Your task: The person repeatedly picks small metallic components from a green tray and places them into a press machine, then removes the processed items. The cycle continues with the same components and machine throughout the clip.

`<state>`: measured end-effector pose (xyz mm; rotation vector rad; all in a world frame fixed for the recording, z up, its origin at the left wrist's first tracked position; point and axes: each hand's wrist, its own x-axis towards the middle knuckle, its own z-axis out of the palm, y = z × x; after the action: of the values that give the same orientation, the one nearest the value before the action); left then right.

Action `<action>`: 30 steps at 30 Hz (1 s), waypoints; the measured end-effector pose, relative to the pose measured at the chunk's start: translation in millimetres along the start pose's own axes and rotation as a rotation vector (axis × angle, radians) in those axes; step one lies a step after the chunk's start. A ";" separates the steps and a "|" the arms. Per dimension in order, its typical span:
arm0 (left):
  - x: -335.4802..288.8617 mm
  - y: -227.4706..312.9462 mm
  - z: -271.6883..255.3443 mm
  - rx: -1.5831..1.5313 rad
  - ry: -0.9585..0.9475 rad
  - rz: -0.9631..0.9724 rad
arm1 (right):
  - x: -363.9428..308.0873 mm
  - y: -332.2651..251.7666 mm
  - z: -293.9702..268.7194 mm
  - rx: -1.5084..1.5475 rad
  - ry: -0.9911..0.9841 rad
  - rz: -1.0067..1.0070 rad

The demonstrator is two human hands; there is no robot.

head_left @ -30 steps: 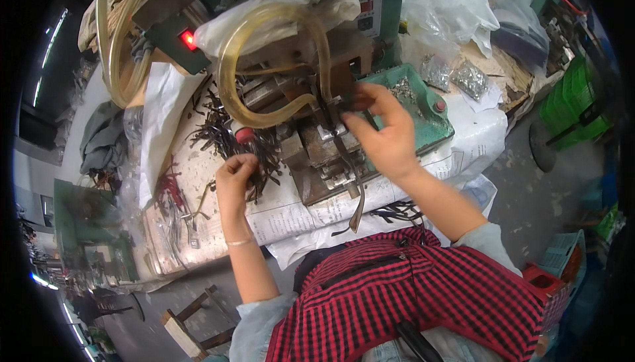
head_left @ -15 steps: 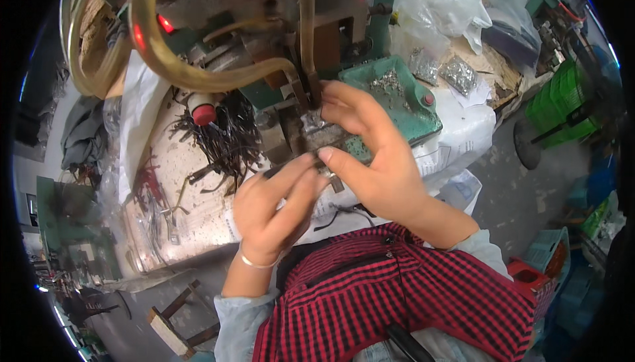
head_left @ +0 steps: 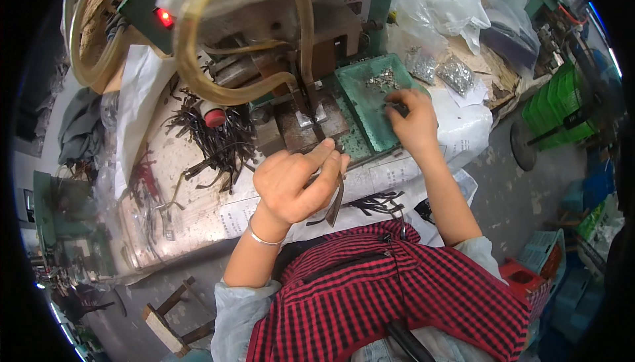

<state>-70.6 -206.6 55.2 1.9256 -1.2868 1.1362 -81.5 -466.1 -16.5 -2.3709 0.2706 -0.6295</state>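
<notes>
My left hand (head_left: 296, 183) is closed in a pinch on a thin dark strap (head_left: 337, 202). One end of that strap hangs below the fingers, and its upper part runs toward the machine's metal block (head_left: 331, 130). Above the block stand the machine's two dark upright jaws (head_left: 304, 101), with a small shiny metal piece (head_left: 308, 121) at their foot. My right hand (head_left: 415, 122) hovers over the right side of a green tray (head_left: 360, 114), fingers bent, thumb and forefinger apart. Small metal parts (head_left: 383, 80) lie in the tray just beyond its fingertips.
A tangle of dark straps (head_left: 215, 138) lies left of the machine, by a red push button (head_left: 214, 118). More straps (head_left: 376, 203) rest at the table's front edge. Thick yellowish hoses (head_left: 245, 91) loop ahead. Clear bags of metal parts (head_left: 458, 75) sit at right.
My right hand has left the machine's jaws and moved right, over the green tray. My left hand has drawn slightly back to the right, the strap now showing below its fingers.
</notes>
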 end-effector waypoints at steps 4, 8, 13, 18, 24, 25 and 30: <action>-2.8 7.0 -5.2 -0.015 -0.007 -0.088 | -3.0 -3.9 15.2 -0.194 0.024 -0.090; -25.8 29.1 -19.9 -0.100 -0.061 -0.305 | -1.9 -4.2 26.9 -0.323 0.067 -0.131; -50.1 26.7 -104.2 0.217 -0.052 -0.395 | -14.4 3.6 25.7 -0.157 0.139 -0.049; -30.6 -44.3 -124.7 0.454 0.067 -0.544 | -1.1 -11.3 16.8 0.057 0.149 -0.007; -133.6 -125.6 -60.7 0.557 -0.528 -0.683 | -2.5 -2.6 26.9 0.044 0.147 -0.011; -134.7 -125.1 -54.5 0.533 -0.482 -0.733 | -6.6 4.5 17.6 0.024 0.178 -0.020; -130.0 -112.2 -60.5 0.411 -0.164 -0.880 | -39.8 14.3 -19.4 0.130 0.224 0.131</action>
<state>-11.4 -55.8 -27.8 2.5194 -0.1578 0.8028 -126.1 -473.8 -27.5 -2.1404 0.4644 -0.8255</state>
